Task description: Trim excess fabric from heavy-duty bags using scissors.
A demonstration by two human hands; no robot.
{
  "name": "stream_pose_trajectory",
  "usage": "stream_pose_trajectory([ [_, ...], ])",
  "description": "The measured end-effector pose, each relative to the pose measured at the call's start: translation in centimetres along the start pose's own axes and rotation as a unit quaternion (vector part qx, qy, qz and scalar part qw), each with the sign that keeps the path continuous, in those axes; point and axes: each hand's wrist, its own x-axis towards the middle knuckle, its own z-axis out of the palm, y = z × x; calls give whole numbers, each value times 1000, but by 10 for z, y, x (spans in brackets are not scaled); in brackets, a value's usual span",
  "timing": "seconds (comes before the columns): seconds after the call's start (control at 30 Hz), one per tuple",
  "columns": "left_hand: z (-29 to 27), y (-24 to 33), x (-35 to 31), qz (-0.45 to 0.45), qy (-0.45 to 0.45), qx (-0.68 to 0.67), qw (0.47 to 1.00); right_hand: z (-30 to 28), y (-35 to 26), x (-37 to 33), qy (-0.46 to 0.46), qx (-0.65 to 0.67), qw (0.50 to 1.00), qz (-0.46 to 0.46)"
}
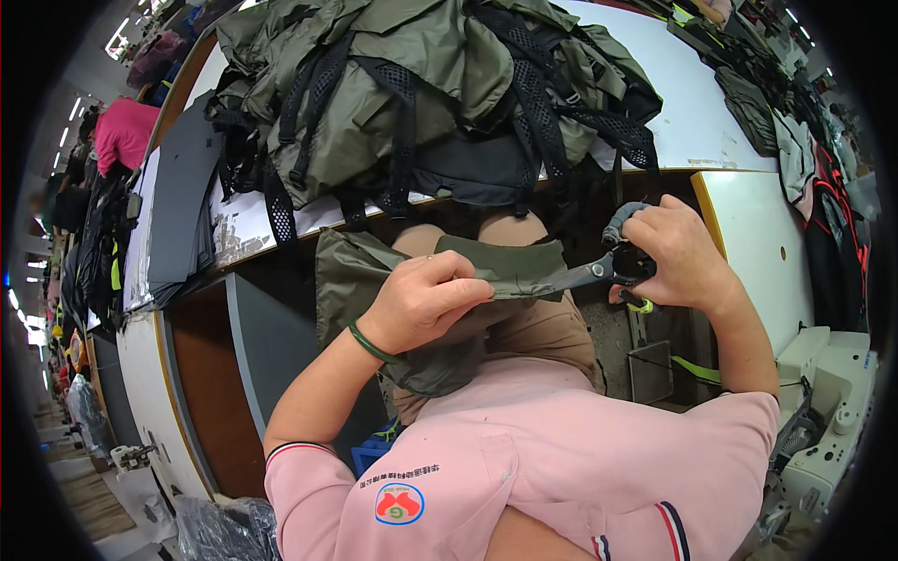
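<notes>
My left hand (430,297) pinches the edge of an olive-green piece of fabric (360,271) that drapes over my lap. In my right hand (678,252) is a pair of scissors (591,272), its handles wrapped in grey cloth, my fingers through the loops. The blades point left and lie along the edge of the fabric, a little to the right of my left fingertips. Whether the blades are parted there is hard to make out. A green bangle (374,344) circles my left wrist.
A heap of olive-green bags with black mesh straps (402,84) covers the white table (683,84) ahead. Dark grey flat panels (182,187) lie at its left. A white sewing machine (828,402) stands at the lower right, and a grey board (253,337) under the table.
</notes>
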Motion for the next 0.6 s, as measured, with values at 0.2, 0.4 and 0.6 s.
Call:
stream_pose_trajectory([
  [0.2,0,1,2,9,-12,-4,1000,-2,6,4,-38,-3,999,-8],
  [0.4,2,-1,3,11,-14,-13,1000,2,8,8,-23,-9,999,-29],
  [0.6,4,-3,1,8,-11,-16,1000,5,9,11,-10,-32,999,-41],
])
